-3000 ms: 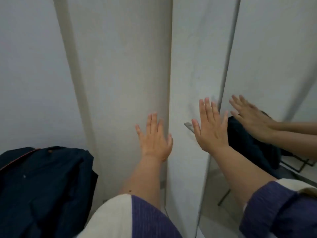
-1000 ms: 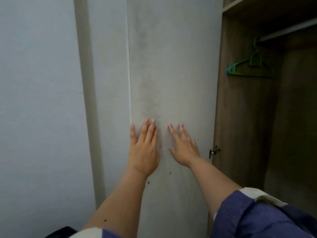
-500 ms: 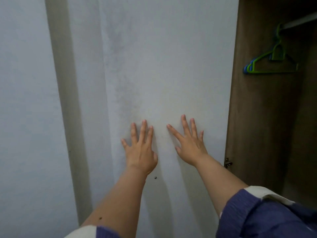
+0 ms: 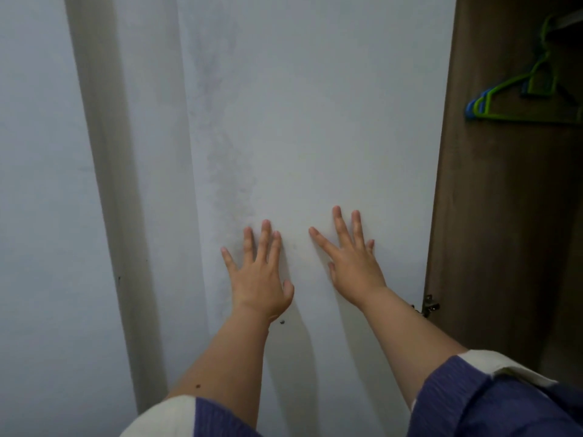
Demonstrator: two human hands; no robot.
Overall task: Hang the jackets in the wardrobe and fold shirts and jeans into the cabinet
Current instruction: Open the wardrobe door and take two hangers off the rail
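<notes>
Both hands flat on white door [image 4: 315, 121], fingers straight and spread, holding nothing. L hand [image 4: 260, 275] at approx. 6 o'clock of frame ctr; R hand [image 4: 353, 266] just beside it at its 3 o'clock, not touching it. Wardrobe [image 4: 492, 216] open at 3 o'clock: brown wood interior, metal hinge [image 4: 429, 305] at door edge. Hangers [image 4: 520, 99], green and blue, hang at 2 o'clock inside wardrobe. Purple sleeves [image 4: 473, 405] w/ white cuffs at 5–6 o'clock.

pale wall [image 4: 38, 184] at left, purple sleeves with cream cuffs [image 4: 473, 402]
</notes>
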